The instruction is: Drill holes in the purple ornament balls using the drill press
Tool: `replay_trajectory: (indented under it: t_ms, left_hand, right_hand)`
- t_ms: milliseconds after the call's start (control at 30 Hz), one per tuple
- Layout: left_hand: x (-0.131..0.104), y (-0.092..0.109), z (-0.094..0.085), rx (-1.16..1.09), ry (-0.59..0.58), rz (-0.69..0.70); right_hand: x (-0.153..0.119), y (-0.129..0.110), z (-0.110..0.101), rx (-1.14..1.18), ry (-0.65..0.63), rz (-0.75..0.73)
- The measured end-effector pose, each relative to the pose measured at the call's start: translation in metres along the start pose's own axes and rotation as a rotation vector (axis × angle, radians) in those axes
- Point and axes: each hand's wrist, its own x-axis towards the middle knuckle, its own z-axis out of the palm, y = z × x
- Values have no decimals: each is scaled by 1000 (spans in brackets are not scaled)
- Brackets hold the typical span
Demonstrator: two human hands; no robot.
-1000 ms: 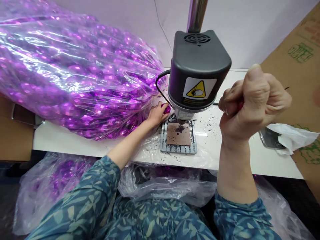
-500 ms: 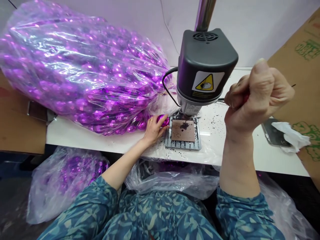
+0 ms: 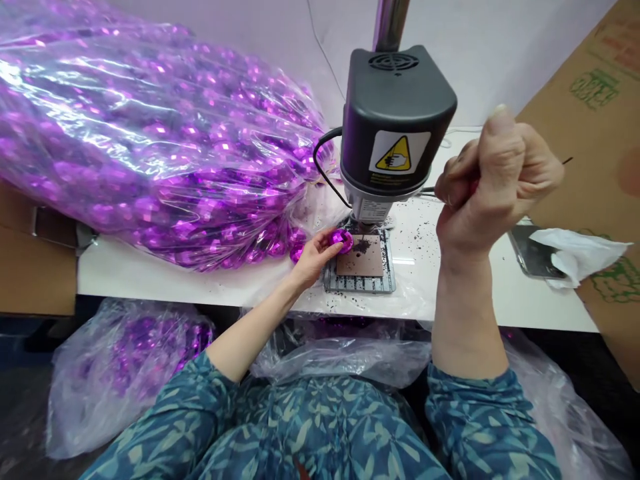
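Observation:
Between the thumb and fingers of my left hand (image 3: 316,257) is a shiny purple faceted ball (image 3: 341,241), held over the left part of a brown square board (image 3: 371,264). That board lies on the slotted metal base (image 3: 359,285) of a small drill press (image 3: 400,113); dark shavings and a small hole show on its top. Raised at the right of the machine, my right hand (image 3: 500,177) is closed round the press's lever handle, of which only a bit of red shows between the fingers. The drill tip is hard to make out under the motor housing.
A big clear bag of purple faceted balls (image 3: 165,147) fills the left of the white table (image 3: 200,283). To the right lie a phone (image 3: 533,253), a crumpled white tissue (image 3: 575,253) and a cardboard box (image 3: 595,100). Plastic bags (image 3: 125,373) hang below the edge.
My left hand has brought the purple ball from beside the base rightward over the board. My right hand stays closed on the handle. The whole view has shifted slightly.

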Motion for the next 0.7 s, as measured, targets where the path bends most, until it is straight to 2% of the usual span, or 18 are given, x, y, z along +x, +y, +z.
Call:
replay_trajectory:
  t_ms: [167,433,567,700]
  left_hand:
    - [7,-15,2,138,-34,30]
    - [16,-24,8,302,-104,135]
    - [13,-24,11,421,-115,192]
    - [5,-24,16,601,-107,313]
  right_hand:
    - [0,-1,2,25,-2,-21]
    - [-2,-5,4,-96,-26,-27]
    - [-2,-5,4,-68,-27,-49]
    - [-2,-6,5,-91,-28,-51]
